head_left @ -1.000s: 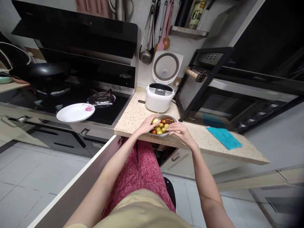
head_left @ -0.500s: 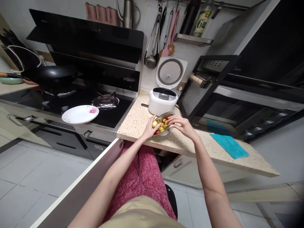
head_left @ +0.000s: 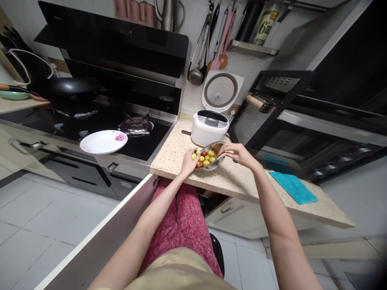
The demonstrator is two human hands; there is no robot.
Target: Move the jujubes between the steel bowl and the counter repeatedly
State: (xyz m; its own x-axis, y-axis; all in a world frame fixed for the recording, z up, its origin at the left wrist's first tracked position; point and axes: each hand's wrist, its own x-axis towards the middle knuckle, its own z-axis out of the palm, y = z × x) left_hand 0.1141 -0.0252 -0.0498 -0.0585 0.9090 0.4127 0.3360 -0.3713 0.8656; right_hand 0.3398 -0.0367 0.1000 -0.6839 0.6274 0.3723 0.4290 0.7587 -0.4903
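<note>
A steel bowl (head_left: 218,146) of small yellow-green and red fruits (head_left: 206,158) is tipped toward me on the speckled counter (head_left: 238,181). My left hand (head_left: 189,162) cups the bowl's near left rim, touching the fruits. My right hand (head_left: 236,154) grips the bowl's right rim and holds it tilted.
An open white rice cooker (head_left: 210,127) stands just behind the bowl. A white flowered plate (head_left: 103,141) sits on the black stove's front edge, a black wok (head_left: 65,88) at the far left. A blue cloth (head_left: 292,187) lies on the counter right, before the oven (head_left: 311,133).
The bowl has been lifted on its right side and tilted toward me. My right hand moved from the near rim up to the right rim; my left hand stayed at the left rim.
</note>
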